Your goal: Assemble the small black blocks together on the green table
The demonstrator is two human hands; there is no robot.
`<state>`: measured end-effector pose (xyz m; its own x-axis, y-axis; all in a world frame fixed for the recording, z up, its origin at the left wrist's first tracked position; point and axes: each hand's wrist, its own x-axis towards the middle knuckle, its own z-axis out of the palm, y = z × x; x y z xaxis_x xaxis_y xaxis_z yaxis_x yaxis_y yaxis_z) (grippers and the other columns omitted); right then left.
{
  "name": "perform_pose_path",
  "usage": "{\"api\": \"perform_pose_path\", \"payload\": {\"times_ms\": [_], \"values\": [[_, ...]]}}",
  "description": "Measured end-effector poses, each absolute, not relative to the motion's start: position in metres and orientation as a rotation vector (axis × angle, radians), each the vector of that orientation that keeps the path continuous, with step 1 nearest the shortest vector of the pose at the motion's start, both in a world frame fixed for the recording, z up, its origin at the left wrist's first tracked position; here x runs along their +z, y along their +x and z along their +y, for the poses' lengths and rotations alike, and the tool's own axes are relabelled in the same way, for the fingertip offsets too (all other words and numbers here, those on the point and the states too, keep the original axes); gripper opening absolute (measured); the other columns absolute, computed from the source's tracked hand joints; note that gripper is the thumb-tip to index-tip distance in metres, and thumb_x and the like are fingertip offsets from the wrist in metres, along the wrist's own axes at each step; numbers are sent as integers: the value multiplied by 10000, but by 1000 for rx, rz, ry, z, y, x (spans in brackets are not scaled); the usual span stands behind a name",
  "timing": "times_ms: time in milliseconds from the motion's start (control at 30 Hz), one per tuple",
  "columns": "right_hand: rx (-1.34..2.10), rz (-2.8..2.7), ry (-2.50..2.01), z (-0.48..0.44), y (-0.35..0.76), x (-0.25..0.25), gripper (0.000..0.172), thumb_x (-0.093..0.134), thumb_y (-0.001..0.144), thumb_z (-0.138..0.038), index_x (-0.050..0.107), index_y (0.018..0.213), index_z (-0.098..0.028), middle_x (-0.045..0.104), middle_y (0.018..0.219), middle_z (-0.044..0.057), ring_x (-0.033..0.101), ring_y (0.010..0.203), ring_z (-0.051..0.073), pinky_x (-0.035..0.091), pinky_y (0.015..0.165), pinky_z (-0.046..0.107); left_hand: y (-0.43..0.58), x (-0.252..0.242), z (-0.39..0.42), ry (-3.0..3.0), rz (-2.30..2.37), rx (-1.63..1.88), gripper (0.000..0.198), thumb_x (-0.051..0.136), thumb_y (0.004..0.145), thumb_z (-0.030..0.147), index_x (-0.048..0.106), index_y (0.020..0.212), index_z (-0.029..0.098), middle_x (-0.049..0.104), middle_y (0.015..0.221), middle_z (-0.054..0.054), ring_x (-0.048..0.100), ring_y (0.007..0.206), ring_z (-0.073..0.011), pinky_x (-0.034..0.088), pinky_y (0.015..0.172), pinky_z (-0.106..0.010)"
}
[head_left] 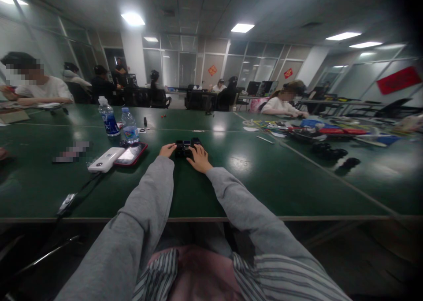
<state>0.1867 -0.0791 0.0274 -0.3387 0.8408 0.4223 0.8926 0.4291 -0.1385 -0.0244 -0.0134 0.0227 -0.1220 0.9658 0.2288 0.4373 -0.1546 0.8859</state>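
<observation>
A small black device [183, 148], blocky and too small to make out in detail, lies on the green table [198, 195] in front of me. My left hand [168, 150] grips its left side, fingers pressed together against the edge. Over its right side rests my right hand [199, 157], with the fingers somewhat spread and touching the top and right part. The fingertips of both hands partly cover the device. Grey sleeves reach down to both wrists.
Left of my hands are a red-edged phone [131, 154], a white power bank [106, 160] with a cable, and two bottles [109, 118] [130, 127]. Cluttered tools and cables [317, 131] lie at the right. A person [284, 102] sits across the table.
</observation>
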Motion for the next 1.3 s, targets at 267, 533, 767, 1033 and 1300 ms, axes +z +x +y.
{"api": "perform_pose_path", "payload": {"times_ms": [267, 533, 767, 1033, 1300], "values": [[-169, -2242, -1442, -76, 187, 24, 559, 401, 855, -481, 292, 1359, -265, 207, 1439, 95, 117, 1345, 282, 199, 1046, 516, -25, 23, -14, 1626, 1567, 1245, 382, 592, 798, 325, 632, 1119, 122, 622, 1174, -102, 554, 1108, -198, 373, 996, -308], [-181, -2231, -1440, -76, 188, 23, 557, 409, 848, -487, 308, 1349, -263, 221, 1434, 94, 132, 1343, 276, 195, 1051, 503, -24, 24, -16, 1614, 1546, 1265, 378, 613, 781, 347, 647, 1096, 140, 637, 1149, -90, 560, 1101, -208, 380, 995, -323], [-194, -2262, -1466, -76, 187, 24, 589, 385, 857, -494, 261, 1385, -264, 194, 1447, 96, 119, 1346, 281, 183, 1056, 499, -25, 23, -14, 1622, 1545, 1271, 356, 622, 776, 335, 657, 1078, 149, 630, 1165, -83, 547, 1124, -203, 362, 1011, -308], [-186, -2286, -1518, -76, 187, 26, 621, 368, 859, -510, 223, 1409, -262, 170, 1457, 94, 105, 1350, 280, 165, 1064, 490, -26, 21, -12, 1654, 1574, 1246, 375, 597, 796, 335, 638, 1113, 139, 613, 1189, -101, 547, 1124, -209, 376, 997, -314], [-200, -2280, -1510, -75, 187, 24, 639, 364, 859, -508, 190, 1423, -262, 168, 1457, 100, 99, 1352, 280, 146, 1069, 490, -26, 19, -11, 1635, 1568, 1247, 376, 598, 792, 352, 640, 1107, 150, 626, 1169, -93, 554, 1110, -201, 365, 1006, -323]]}}
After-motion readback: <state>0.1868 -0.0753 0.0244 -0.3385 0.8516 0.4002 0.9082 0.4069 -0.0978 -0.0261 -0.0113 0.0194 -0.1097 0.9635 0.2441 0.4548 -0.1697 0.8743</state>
